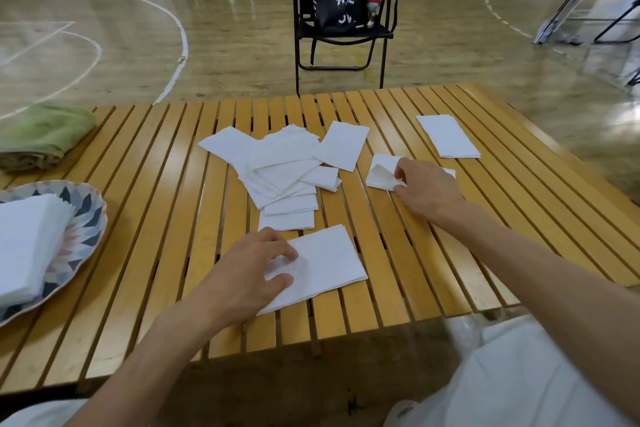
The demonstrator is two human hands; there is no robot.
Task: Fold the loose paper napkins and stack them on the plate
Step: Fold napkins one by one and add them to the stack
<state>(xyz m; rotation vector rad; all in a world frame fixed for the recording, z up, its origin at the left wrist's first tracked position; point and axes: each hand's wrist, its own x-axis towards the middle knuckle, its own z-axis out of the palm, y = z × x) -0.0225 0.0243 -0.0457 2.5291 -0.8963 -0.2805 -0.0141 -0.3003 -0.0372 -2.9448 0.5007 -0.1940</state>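
Left hand [247, 274] fingers pinching napkin [322, 263] — near edge.

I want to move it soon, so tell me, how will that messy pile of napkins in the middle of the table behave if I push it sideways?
The pile of napkins looks thin and loosely fanned, so it would probably spread apart. Edges may catch in the slatted table gaps. It seems very light.
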